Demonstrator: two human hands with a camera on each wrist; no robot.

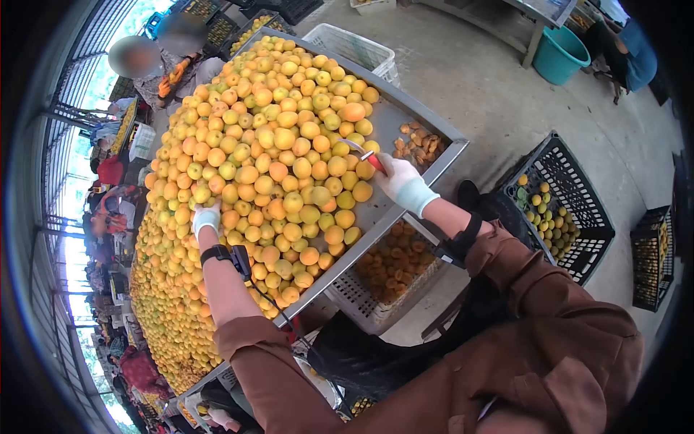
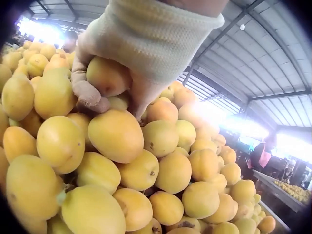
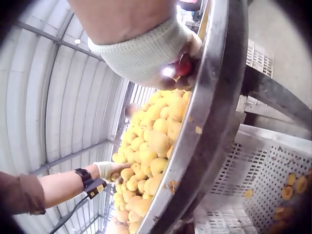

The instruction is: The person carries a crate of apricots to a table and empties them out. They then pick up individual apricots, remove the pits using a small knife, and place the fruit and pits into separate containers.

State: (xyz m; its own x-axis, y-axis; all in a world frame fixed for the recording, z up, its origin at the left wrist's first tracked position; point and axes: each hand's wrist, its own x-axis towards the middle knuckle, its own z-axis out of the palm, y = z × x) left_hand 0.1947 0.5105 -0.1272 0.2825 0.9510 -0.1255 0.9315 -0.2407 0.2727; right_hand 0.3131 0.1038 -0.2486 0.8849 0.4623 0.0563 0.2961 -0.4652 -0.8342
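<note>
A heap of yellow-orange apricots (image 1: pixel 267 152) covers a metal table. My gloved left hand (image 1: pixel 207 218) is in the heap. In the left wrist view its fingers curl round one apricot (image 2: pixel 108 77), with others close beneath. Over the table's near right edge, my gloved right hand (image 1: pixel 400 179) grips the red handle of a small curved-blade knife (image 1: pixel 374 160). The blade points toward the heap and overlaps it in the head view. In the right wrist view only the red handle (image 3: pixel 184 65) shows in that fist.
Brown-orange pieces (image 1: pixel 419 143) lie in the table's corner. Below the raised metal rim (image 1: pixel 347 262), a white crate (image 1: pixel 347 293) holds cut apricot halves (image 1: pixel 394 264). A black crate (image 1: pixel 600 239) with greenish fruit stands at the right. Another person (image 1: pixel 155 87) sits across the heap.
</note>
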